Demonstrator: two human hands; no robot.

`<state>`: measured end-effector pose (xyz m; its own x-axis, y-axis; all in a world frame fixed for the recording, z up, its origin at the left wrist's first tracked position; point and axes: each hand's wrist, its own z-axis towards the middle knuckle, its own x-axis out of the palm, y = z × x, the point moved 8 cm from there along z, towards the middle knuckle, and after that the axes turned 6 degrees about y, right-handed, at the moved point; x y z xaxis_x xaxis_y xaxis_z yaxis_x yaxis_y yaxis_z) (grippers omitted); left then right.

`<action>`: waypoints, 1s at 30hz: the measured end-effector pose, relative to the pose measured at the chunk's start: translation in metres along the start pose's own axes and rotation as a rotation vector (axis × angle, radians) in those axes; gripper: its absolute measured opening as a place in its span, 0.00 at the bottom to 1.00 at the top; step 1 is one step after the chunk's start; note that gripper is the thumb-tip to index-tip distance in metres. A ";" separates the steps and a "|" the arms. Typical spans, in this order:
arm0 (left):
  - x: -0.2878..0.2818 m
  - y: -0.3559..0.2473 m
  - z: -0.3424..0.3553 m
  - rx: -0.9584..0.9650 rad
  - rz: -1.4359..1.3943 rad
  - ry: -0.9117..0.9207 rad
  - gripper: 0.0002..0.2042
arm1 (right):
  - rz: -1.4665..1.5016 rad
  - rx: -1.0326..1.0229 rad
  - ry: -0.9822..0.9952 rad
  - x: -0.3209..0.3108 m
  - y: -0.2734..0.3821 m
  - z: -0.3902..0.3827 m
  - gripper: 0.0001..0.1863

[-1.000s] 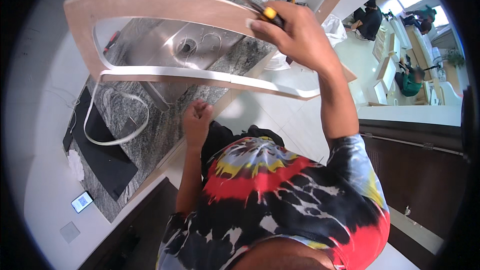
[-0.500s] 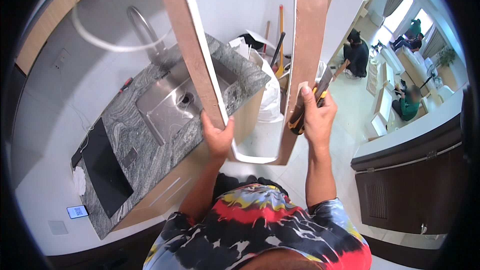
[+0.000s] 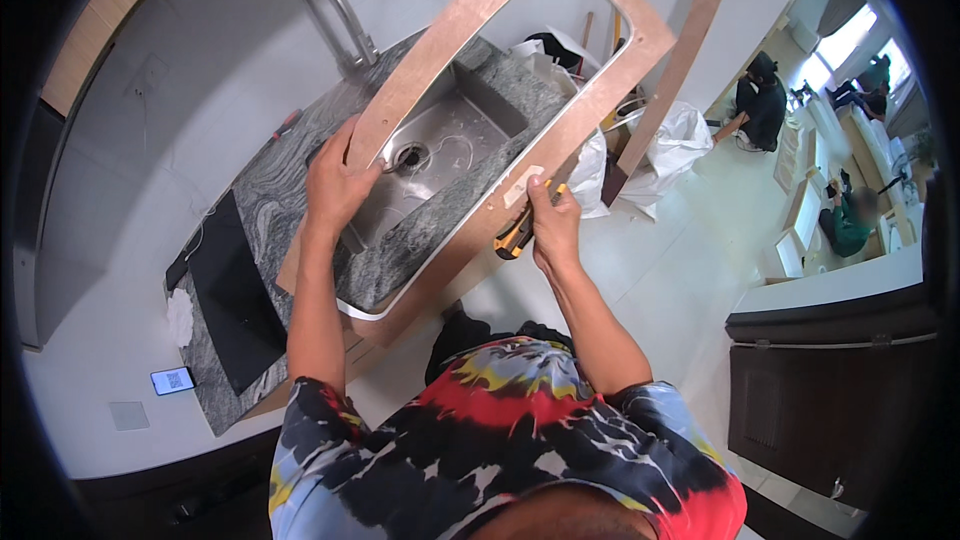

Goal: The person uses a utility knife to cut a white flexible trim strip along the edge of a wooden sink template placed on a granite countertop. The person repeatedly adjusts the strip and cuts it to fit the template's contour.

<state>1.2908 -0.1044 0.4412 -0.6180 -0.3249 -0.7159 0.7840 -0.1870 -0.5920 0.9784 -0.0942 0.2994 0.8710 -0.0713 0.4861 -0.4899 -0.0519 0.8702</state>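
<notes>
Both hands hold up a long wooden frame (image 3: 570, 130) with rounded inner corners and a white strip along its inner edge. It tilts over the stone counter, and the steel sink (image 3: 452, 168) shows through its opening. My left hand (image 3: 338, 182) is closed round the left rail, near the sink. On the right rail, my right hand (image 3: 558, 228) has its thumb on a small pale patch (image 3: 522, 186). The same hand grips a yellow-and-black utility knife (image 3: 515, 238) against the rail; its blade is partly hidden.
A curved faucet (image 3: 335, 5) rises behind the sink. On the grey counter (image 3: 268, 178) lie a red-handled tool (image 3: 287, 124) and a black panel (image 3: 230, 285). A lit phone (image 3: 172, 380) sits by its end. White bags (image 3: 682, 145) and a leaning board (image 3: 690, 50) stand ahead. People (image 3: 762, 105) work farther right.
The frame has swung from nearly upright to a slant, its far end now up and right. My left hand has moved left and up, my right hand left and down, still with the knife.
</notes>
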 end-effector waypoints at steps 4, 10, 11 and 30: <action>0.021 0.101 0.018 -0.089 -0.006 0.149 0.36 | 0.038 0.156 -0.085 0.027 -0.072 0.016 0.11; 0.082 0.211 0.049 -0.121 -0.061 0.348 0.37 | -0.041 0.211 -0.144 0.039 -0.141 0.056 0.12; 0.090 0.221 0.050 -0.091 -0.059 0.362 0.37 | -0.073 0.227 -0.147 0.040 -0.146 0.056 0.12; 0.095 0.219 0.077 -0.006 0.025 0.262 0.31 | -0.139 0.257 -0.161 0.077 -0.111 0.159 0.15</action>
<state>1.4084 -0.2477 0.2718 -0.5933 -0.0782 -0.8012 0.7993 -0.1758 -0.5747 1.0934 -0.2519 0.2277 0.9232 -0.2018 0.3271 -0.3778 -0.3204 0.8687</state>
